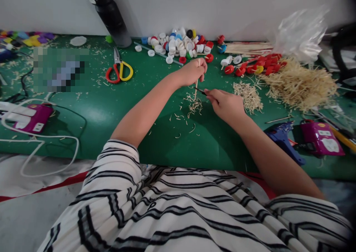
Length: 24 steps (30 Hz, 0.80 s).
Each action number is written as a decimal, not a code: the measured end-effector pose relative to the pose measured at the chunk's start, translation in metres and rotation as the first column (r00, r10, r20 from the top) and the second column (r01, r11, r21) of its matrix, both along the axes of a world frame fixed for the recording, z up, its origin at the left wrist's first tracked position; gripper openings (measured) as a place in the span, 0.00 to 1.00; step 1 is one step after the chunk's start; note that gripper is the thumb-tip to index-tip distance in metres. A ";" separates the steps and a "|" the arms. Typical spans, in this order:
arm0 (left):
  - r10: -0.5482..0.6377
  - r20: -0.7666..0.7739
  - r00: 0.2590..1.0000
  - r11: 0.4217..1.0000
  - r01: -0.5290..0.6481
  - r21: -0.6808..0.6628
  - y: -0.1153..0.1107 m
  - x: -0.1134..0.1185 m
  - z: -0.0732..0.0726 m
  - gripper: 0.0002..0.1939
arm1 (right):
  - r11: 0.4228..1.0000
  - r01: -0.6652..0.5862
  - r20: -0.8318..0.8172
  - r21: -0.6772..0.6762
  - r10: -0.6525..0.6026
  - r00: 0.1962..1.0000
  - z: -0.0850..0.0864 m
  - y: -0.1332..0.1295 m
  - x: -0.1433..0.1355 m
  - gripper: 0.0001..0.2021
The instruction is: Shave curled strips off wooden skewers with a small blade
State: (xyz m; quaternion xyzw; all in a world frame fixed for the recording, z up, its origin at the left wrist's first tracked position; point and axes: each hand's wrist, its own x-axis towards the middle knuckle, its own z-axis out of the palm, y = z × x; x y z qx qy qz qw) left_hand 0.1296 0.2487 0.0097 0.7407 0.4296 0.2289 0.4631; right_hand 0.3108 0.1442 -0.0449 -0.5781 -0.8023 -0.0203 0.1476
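Pinching the upper end of a thin wooden stick (195, 95), the left hand (195, 71) is closed, its fingers curled down around it. The right hand (226, 104) is folded around a slim dark blade (200, 91), its tip touching or very near the stick; which of the two, I cannot tell. The stick is pale, straight and narrow, standing roughly upright just below the left fingers and to the left of the right hand. Thin, curled wood shavings (195, 107) lie around its lower end on the smooth, slightly glossy green tabletop (111, 113). To the right sit a loose mound of short pale chips (248, 96) and a bigger, tangled heap of stringy fibres (302, 84). Beyond the hands are round, hard-looking bottle caps (178, 46), mostly white.
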 end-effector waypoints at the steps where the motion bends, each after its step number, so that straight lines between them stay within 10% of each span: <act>1: -0.017 -0.008 1.000 1.000 0.017 -0.001 0.001 0.000 0.000 0.06 | 1.000 0.005 -0.017 0.012 -0.005 1.000 0.001 0.001 -0.001 0.20; 24: 0.048 -0.104 0.993 0.998 -0.044 0.039 0.006 -0.006 -0.002 0.07 | 0.991 0.033 0.147 -0.127 -0.014 0.989 -0.002 -0.007 -0.004 0.19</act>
